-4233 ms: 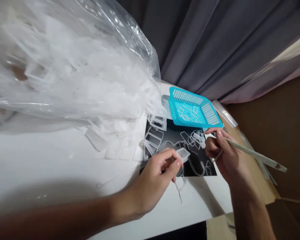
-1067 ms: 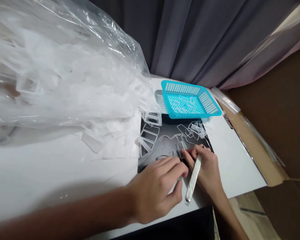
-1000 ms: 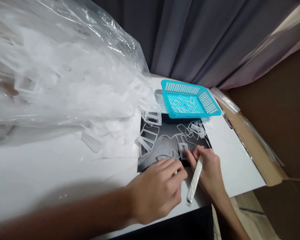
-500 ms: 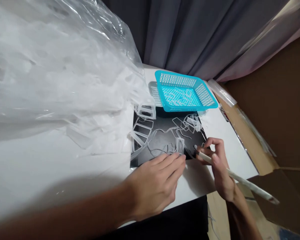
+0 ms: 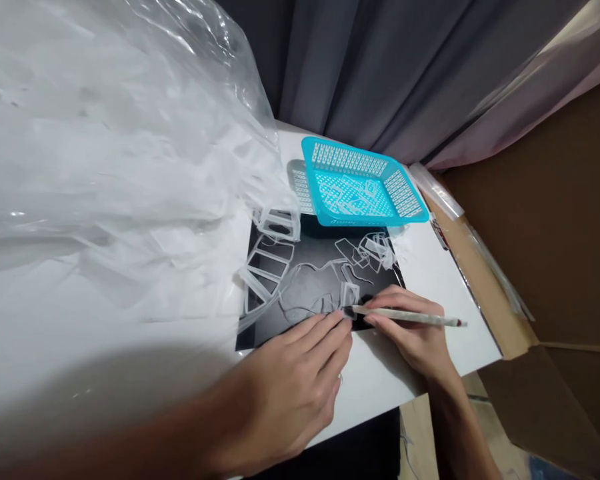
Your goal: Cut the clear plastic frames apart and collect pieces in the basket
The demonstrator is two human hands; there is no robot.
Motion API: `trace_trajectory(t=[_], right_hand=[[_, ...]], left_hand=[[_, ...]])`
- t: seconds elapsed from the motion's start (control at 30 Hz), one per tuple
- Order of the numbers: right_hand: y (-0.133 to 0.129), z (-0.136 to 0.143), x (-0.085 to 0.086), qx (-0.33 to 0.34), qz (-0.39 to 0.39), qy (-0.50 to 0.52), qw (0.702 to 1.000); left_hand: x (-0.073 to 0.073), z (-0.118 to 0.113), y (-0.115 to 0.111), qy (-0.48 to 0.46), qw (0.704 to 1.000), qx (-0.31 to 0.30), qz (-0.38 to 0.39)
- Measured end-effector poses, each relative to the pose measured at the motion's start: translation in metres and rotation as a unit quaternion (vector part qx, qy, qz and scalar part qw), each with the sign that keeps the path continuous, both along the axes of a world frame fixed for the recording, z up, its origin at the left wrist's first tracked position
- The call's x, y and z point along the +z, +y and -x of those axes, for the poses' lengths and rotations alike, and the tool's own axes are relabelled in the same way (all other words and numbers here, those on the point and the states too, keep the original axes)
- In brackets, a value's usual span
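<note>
My left hand [image 5: 305, 373] lies flat at the near edge of a black sheet [image 5: 313, 233], its fingers stretched out side by side. Its fingertips touch the near end of a small translucent rectangular frame piece [image 5: 350, 293]. Pinched in my right hand [image 5: 413, 327] is a slim white pen-like tool [image 5: 420, 317], held almost level. The tool's dark tip meets the frame piece close to my left fingertips; what kind of tip it is I cannot make out. Thin clear strips [image 5: 305, 270] and a pile of loose frame pieces [image 5: 377, 250] lie on the sheet.
Behind the sheet stands a blue perforated basket [image 5: 367, 217] with several clear pieces inside. A large clear plastic bag [image 5: 130, 147] full of translucent pieces fills the left of the white table [image 5: 190, 353]. Cardboard [image 5: 540, 253] borders the right; a grey curtain [image 5: 375, 73] hangs behind.
My right hand has moved left and turned the tool, bringing its tip to the frame piece by my left fingertips. My left hand stays flat there. The view has shifted slightly.
</note>
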State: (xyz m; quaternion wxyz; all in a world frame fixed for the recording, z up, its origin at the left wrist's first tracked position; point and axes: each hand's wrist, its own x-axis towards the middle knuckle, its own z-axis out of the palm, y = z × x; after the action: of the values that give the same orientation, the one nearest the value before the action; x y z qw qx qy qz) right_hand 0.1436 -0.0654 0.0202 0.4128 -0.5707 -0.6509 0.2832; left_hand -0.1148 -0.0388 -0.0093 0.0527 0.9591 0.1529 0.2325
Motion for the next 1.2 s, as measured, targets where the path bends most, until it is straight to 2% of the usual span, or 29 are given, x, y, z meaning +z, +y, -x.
trace_trajectory(t=[0.27, 0.63, 0.87, 1.03, 1.2], right_hand=[[-0.008, -0.008, 0.000, -0.001, -0.012, 0.019, 1.000], [-0.013, -0.009, -0.002, 0.003, -0.028, -0.011, 1.000], [-0.018, -0.009, -0.001, 0.051, -0.027, -0.046, 0.997], [-0.020, -0.007, 0.004, 0.060, -0.018, -0.079, 0.995], [-0.017, -0.001, 0.012, 0.092, -0.024, -0.105, 0.990]], left_hand=[[0.001, -0.001, -0.001, 0.005, 1.000, -0.002, 0.004], [0.006, -0.001, 0.003, 0.014, 0.999, -0.028, 0.036], [0.009, -0.001, 0.003, 0.029, 0.999, -0.025, 0.035], [0.005, -0.001, 0.003, 0.025, 0.999, -0.007, 0.031], [0.002, -0.003, 0.004, 0.033, 0.999, -0.013, 0.024]])
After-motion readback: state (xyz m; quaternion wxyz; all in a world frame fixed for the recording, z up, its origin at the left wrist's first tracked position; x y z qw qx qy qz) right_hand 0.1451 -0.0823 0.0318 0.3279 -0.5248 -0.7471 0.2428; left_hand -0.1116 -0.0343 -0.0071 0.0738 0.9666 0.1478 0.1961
